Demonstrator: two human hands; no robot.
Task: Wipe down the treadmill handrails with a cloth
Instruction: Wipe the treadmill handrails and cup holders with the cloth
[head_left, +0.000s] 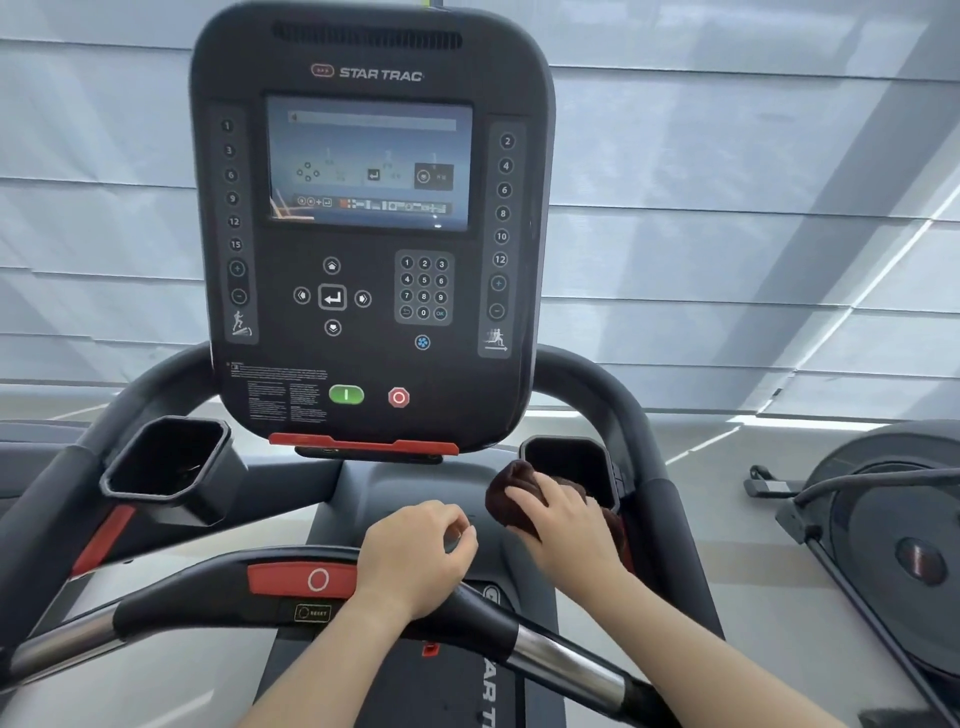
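Much of the cloth (511, 488) is hidden under the right hand (569, 530), and its far edge blends into the shadow of the right cup holder (571, 454), so its full outline cannot be made out. The thumb of that hand is out of sight. Both forearms are cut off by the bottom edge, and the side handrails (615, 410) vanish behind the console (363, 364).

The cloth is dark brown, thick and bunched into a soft lump with 1 rounded fold sticking out to the left of the fingers.

It lies on the grey deck below the console, just beside the inner rim of the right cup holder. The right hand sits on top of it with its fingers bent over the bundle, gripping it against the surface.

The left hand (415, 556) is apart from the cloth – its wrist rests on the front handrail (182, 603), beside the red stop bar (301, 579), with the fingers clenched loosely and nothing visible in them.
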